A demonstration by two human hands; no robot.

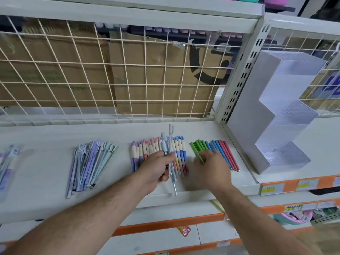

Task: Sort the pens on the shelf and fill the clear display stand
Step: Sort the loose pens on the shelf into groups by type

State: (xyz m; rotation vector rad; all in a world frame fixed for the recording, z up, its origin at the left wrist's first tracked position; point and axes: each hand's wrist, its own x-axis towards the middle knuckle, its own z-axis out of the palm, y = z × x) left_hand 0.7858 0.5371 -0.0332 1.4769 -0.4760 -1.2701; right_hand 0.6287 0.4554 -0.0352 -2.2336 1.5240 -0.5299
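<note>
**White shop shelf, pens lying close to its front lip**

The left hand (156, 169) is curled round a small bunch of grey and pale-blue capped pens (170, 155). One pen hangs lower than the rest, past the shelf's front edge. If the grip slackens it could drop to the tiers below.

The right hand (211, 166) has its fingers bent down onto the slim green plastic pens (197, 149). Blur hides whether they pinch one or only press. A dragging wrist could roll the neighbouring slim blue and red pens (223, 155), whose tips lie near the lip.

Under the held bunch lies the row of cream-capped gradient pens (147, 151), so a slipped pen would mix the sorts. The loose heap of pastel pens (90, 162) lies well apart to the left.

Bare white shelf (46, 137) shows between the groups and behind them, up to the wire grid back (110, 70).

The clear stepped plastic display stand (287, 115) stands in the next bay, beyond the slotted metal upright (239, 80), apparently unfilled. A careless reach could clip that post or nudge the stand.
</note>
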